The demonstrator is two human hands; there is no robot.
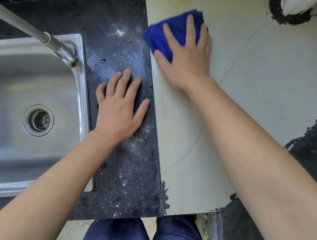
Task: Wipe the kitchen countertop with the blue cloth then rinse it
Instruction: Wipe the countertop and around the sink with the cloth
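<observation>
Cloth: The blue cloth (173,32) lies bunched on the pale slab of the surface (265,96). It is to the right of the sink (82,83), about level with the sink's far rim. Its edges are blurred, which I read as mid-stroke.

Right hand: My right hand (187,52) lies palm down on the cloth with fingers straight and spread, pressing it and gripping nothing. I judge the spread is there to bear on as much fabric as possible and push it flat across the slab.

Left hand: My left hand (119,107) rests flat on the dark speckled strip (128,171) just beside the sink's right rim, fingers fanned and relaxed, holding nothing. It looks like a brace for my weight as I lean toward the side away from the sink.

Strip: Droplets and pale smears show on this dark band between the sink and the pale slab, so it may need a pass too.

Line: A thin dark line (233,63) curves across the pale slab, well right of the sink. I cannot tell whether it is a crack or a hair.

Sink: The steel basin has an open drain (38,120), and the tap (31,28) reaches over its far right corner. I see no water running.

Stage: By my reading, wiping is in hand and the rinse is not yet begun. The sink is near enough for a short carry.
</observation>
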